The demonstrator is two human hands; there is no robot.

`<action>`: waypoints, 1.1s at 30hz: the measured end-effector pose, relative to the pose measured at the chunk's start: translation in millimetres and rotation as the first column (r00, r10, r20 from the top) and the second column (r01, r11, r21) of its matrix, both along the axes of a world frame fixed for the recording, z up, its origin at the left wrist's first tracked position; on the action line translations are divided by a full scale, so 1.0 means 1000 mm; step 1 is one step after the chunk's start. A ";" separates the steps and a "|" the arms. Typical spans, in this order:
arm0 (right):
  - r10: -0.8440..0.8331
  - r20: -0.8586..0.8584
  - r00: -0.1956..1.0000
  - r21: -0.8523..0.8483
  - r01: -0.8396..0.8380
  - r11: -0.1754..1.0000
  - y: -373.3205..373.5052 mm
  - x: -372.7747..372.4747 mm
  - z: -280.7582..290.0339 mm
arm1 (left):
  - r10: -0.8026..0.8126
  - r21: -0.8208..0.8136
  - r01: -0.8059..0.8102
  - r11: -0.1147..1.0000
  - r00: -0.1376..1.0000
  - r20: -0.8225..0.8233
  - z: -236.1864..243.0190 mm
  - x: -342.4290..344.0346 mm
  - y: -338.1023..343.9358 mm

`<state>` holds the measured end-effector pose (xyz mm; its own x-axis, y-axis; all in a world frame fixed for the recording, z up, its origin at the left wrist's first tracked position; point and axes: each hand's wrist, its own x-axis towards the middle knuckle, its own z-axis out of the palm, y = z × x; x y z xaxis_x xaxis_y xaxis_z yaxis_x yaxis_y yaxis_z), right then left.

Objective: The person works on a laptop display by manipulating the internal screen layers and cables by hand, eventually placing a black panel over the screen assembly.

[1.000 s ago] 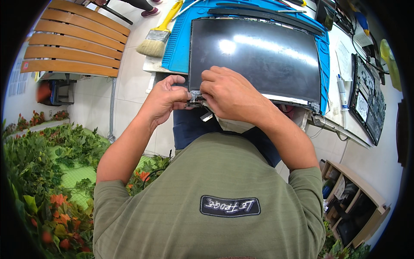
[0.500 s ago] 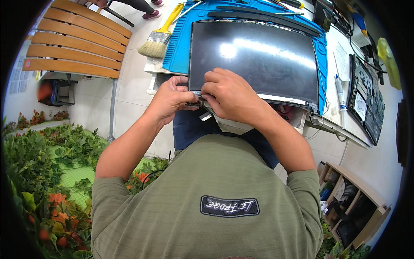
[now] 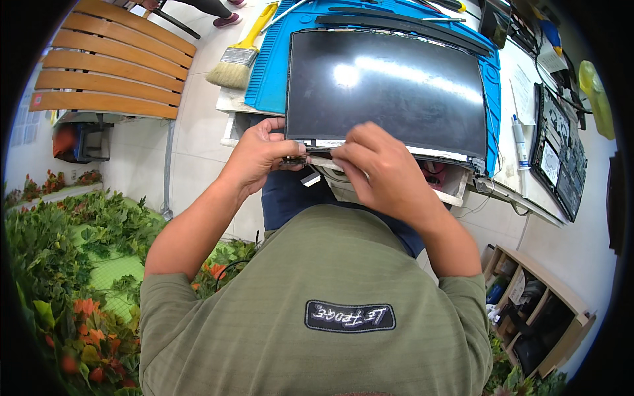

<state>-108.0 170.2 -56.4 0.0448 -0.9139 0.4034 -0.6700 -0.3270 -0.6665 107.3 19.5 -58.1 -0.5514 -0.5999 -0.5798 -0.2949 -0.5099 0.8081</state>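
Observation:
A dark laptop screen (image 3: 386, 105) without its bezel lies on a blue repair mat (image 3: 267, 92), its lower edge toward me. My left hand (image 3: 257, 152) grips the screen's near left corner by the hinge, thumb on top and fingers around the side. Along the same lower edge, my right hand (image 3: 386, 165) is closed in a pinch right of that corner; whatever is between its fingertips is hidden. Below the hinge hangs a thin cable with a whitish flat end (image 3: 310, 179).
A yellow-handled paintbrush (image 3: 236, 63) lies left of the mat. Dark trim strips (image 3: 403, 26) lie beyond the screen. To the right are a white-and-blue tube (image 3: 520, 142) and an opened laptop base (image 3: 561, 148). A slatted wooden bench (image 3: 119, 59) stands at far left; another person's foot (image 3: 228, 20) shows behind.
My right hand has moved right along the screen's lower edge, away from the left corner, uncovering part of the edge. My left hand keeps its hold on the corner.

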 end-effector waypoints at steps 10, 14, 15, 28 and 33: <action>-0.146 0.337 0.930 0.334 0.027 0.942 0.040 0.021 -0.024 | -0.059 -0.027 0.060 0.998 0.998 0.027 -0.008 0.000 -0.002; -0.246 0.585 0.773 0.518 -0.122 0.846 0.035 0.031 -0.026 | -0.022 -0.048 0.023 0.999 1.000 0.010 -0.008 -0.005 0.001; -0.322 0.698 0.639 0.567 -0.218 0.795 0.032 0.035 -0.026 | -0.013 -0.045 0.014 0.999 1.000 0.006 -0.008 -0.006 0.002; -0.539 0.839 -0.076 0.486 -0.340 0.805 0.000 0.060 -0.039 | -0.042 -0.023 0.043 0.999 0.999 0.030 -0.006 -0.009 -0.005; -0.545 0.832 -0.103 0.506 -0.260 0.822 -0.003 0.065 -0.044 | -0.074 0.048 0.074 0.996 0.997 -0.002 -0.005 -0.012 -0.008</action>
